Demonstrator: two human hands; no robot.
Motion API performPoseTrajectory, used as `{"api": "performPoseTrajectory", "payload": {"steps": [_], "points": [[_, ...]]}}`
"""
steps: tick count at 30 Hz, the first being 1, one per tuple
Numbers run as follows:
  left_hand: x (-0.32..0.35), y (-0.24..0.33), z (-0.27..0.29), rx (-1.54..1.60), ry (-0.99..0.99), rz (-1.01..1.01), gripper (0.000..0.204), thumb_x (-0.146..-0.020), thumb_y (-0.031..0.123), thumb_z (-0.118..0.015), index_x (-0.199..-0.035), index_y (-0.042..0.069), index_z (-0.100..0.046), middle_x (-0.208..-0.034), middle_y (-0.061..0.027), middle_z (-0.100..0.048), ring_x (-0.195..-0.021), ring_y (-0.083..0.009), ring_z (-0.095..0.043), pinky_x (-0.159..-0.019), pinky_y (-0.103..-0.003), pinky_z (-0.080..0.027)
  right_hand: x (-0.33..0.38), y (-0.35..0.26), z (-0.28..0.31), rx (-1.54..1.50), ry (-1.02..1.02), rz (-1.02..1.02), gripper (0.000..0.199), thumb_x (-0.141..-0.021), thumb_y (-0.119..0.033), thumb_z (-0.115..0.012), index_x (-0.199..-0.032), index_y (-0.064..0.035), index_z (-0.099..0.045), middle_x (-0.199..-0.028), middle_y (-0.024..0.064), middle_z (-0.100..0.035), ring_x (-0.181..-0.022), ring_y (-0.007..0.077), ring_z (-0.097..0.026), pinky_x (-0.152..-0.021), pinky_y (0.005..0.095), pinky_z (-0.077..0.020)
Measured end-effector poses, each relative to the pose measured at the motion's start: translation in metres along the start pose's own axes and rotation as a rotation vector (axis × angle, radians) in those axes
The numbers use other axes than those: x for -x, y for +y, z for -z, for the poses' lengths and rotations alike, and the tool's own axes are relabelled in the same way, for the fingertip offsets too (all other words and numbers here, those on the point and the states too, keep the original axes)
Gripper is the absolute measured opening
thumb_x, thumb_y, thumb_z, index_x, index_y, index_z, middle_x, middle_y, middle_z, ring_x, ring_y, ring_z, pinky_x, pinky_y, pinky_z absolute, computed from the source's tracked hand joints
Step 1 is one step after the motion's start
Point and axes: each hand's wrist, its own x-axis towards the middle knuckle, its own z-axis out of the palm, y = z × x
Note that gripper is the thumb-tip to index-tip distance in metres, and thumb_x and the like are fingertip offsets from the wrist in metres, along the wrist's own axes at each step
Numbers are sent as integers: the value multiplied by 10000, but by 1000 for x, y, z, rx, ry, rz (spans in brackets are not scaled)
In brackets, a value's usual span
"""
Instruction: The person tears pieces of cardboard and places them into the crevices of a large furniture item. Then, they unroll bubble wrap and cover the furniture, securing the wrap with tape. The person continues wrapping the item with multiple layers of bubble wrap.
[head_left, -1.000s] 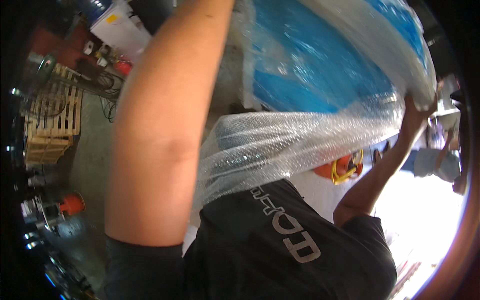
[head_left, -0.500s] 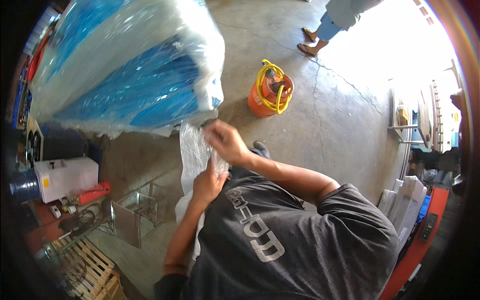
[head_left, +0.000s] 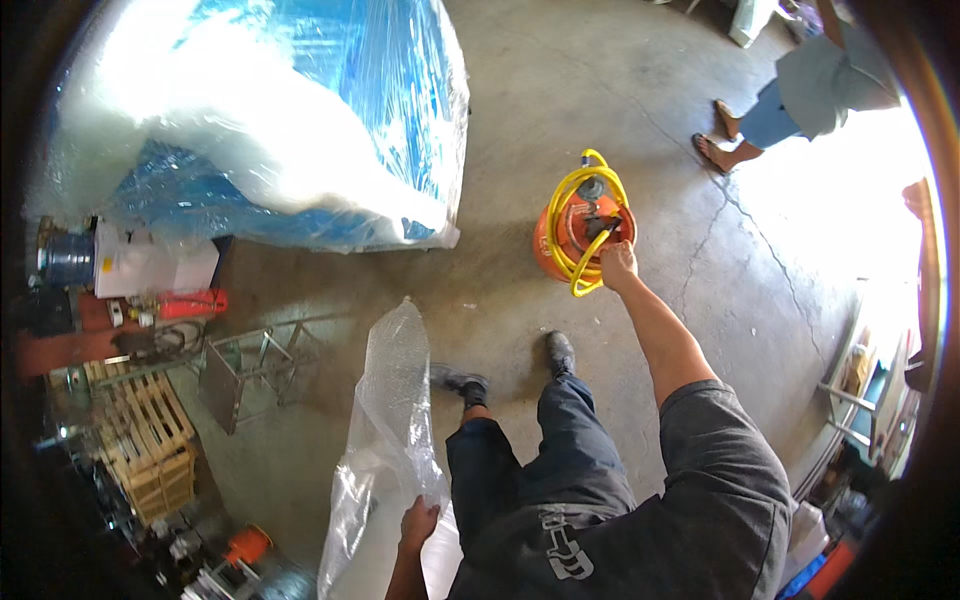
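My right hand, arm stretched forward, is closed at the near right side of the upper rim of an orange gas cylinder. A yellow hose lies coiled over the cylinder's top, around a grey regulator. What exactly the fingers grip there, rim or hose, is partly hidden. Down near my left leg, my left hand is closed on the edge of a long sheet of bubble wrap, which hangs toward the floor. A large blue load wrapped in clear plastic film fills the upper left.
A person in sandals stands at the far right. Along the left are a red fire extinguisher, a metal frame stand and wooden pallets. A metal rack stands at the right. Cracks run across the concrete floor.
My right hand has left the bubble wrap and reached forward to the gas cylinder. My left hand, still on the wrap, sits lower. The view has shifted, and the wrapped load is farther from me.
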Motion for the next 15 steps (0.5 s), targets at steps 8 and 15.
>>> {"api": "performPoseTrajectory", "payload": {"steps": [8, 15], "points": [[31, 9, -78, 152, -113, 96, 557, -899, 365, -648, -1292, -17, -550, -1113, -308, -667, -1065, -488, -629, -936, -541, -493, -29, 15, -17, -105, -173, 72, 409, -857, -532, -672, -970, -149, -761, -944, 83, -755, -864, 261, -734, -716, 411, -574], [45, 19, -66, 243, 226, 27, 498, -900, 301, -664, -1277, -11, -571, -1123, -283, -682, -1053, -454, -654, -925, -507, -508, 34, 23, -14, -174, -166, 211, 331, -890, -342, -607, -1011, -67, -745, -1016, 148, -746, -945, 298, -736, -769, 428, -593]]}}
